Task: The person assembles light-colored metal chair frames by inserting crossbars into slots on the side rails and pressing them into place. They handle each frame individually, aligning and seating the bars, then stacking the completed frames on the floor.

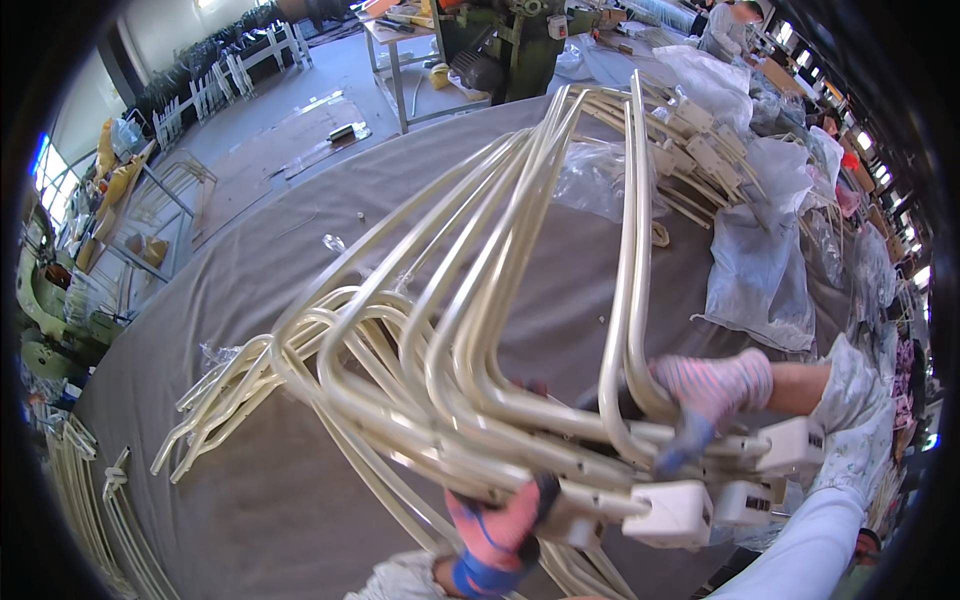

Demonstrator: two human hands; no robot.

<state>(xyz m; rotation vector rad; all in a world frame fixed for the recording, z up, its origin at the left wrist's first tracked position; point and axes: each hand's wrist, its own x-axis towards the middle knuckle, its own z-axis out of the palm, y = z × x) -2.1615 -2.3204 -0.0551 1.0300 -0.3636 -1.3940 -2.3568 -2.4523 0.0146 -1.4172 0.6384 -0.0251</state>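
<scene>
Several cream-coloured bent metal tubes (470, 290) lie bunched across a brown-covered table, their long legs leaning away from me. White block-shaped end pieces (672, 514) are fitted at their near right ends. From below, my left hand (497, 528), in a pink glove with a blue cuff, is closed around the near tubes; part of its grip is hidden under them. My right hand (708, 392), in a striped pink and grey glove with blue fingertips, is closed over a pair of bent tubes (622, 300) standing apart at the right. It is slightly blurred.
More bent tubes (215, 400) lie at the left of the brown table cover (250, 500). Tubes with white blocks (710, 155) and clear plastic bags (765, 270) are at the far right. A green machine (510, 50) stands beyond the table; a person (728, 32) is at the back right.
</scene>
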